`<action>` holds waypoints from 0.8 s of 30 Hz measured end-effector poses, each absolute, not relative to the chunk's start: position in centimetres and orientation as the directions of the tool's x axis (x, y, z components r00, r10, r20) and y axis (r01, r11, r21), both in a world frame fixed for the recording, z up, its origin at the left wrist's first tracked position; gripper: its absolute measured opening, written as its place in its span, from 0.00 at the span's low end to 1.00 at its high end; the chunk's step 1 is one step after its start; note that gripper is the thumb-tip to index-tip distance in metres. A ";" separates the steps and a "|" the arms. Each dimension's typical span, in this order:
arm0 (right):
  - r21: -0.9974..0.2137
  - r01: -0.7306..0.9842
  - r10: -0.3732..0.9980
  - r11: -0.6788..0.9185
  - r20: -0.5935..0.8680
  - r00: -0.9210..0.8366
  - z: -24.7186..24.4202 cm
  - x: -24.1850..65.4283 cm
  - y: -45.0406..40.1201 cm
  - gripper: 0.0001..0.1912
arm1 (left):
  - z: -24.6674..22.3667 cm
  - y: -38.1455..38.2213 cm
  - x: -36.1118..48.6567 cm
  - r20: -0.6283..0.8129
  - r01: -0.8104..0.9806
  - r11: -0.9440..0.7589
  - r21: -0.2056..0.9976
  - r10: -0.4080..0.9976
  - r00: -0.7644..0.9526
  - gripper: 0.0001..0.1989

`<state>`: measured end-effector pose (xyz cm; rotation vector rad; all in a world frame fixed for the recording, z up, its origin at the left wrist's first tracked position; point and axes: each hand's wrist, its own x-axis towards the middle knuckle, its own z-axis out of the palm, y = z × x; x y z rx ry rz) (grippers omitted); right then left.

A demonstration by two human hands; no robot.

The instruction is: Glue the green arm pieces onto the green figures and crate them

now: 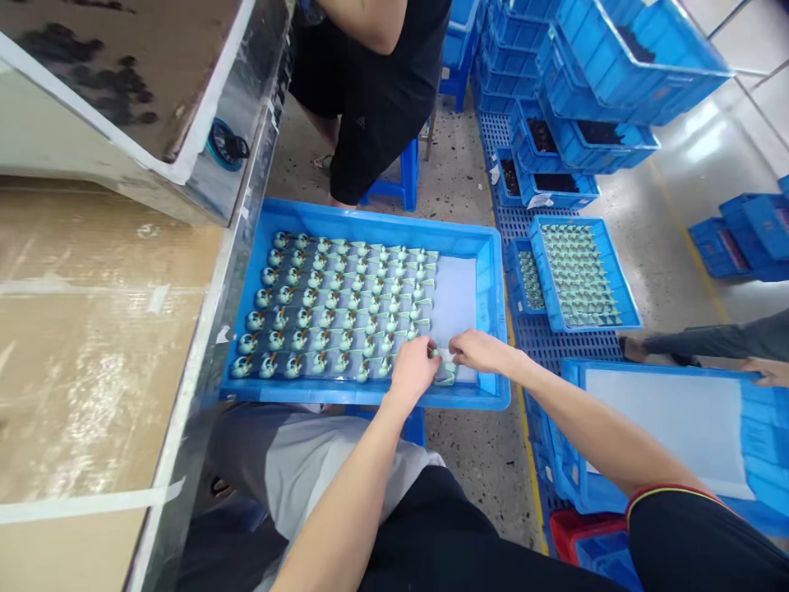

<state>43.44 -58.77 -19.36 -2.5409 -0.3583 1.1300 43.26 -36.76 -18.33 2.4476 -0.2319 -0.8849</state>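
Note:
A blue plastic tray (pixel 382 215) lies across in front of me, lined with white sheet. Rows of small pale green bird-like figures (pixel 302 319) stand in it, with dark and orange marks on the left ones and thin tails pointing right. At the lower right end of the rows, my left hand (pixel 414 367) is closed around a pale green figure (pixel 435 353), which its fingers partly cover. Close beside it, my right hand (pixel 479 351) has its fingers pinched together; what is between them is hidden. Another pale green piece (pixel 445 376) lies just below the hands.
A metal-edged workbench (pixel 203 345) runs along the left. Another person (pixel 370 99) sits beyond the tray. On the right stand stacked blue crates (pixel 616 74), a tray of green figures (pixel 625 284) and a paper-lined tray (pixel 666 411). Another person's hand (pixel 768 372) touches that last tray.

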 end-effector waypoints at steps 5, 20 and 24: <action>-0.501 -0.009 0.381 -0.865 -0.669 0.638 -19.6 44.8 -57.9 0.16 | -18.0 -35.1 43.4 -0.483 0.078 -0.809 0.582 -0.267 0.834 0.15; -0.601 -0.077 0.270 -0.796 -0.466 0.843 -24.3 44.7 -54.0 0.17 | -14.4 -28.5 43.5 -0.535 0.049 -0.938 0.344 -0.153 0.831 0.04; -0.600 -0.075 0.262 -0.796 -0.454 0.852 -24.6 44.4 -53.8 0.17 | -14.9 -30.1 43.9 -0.601 -0.010 -0.958 0.286 -0.187 0.777 0.13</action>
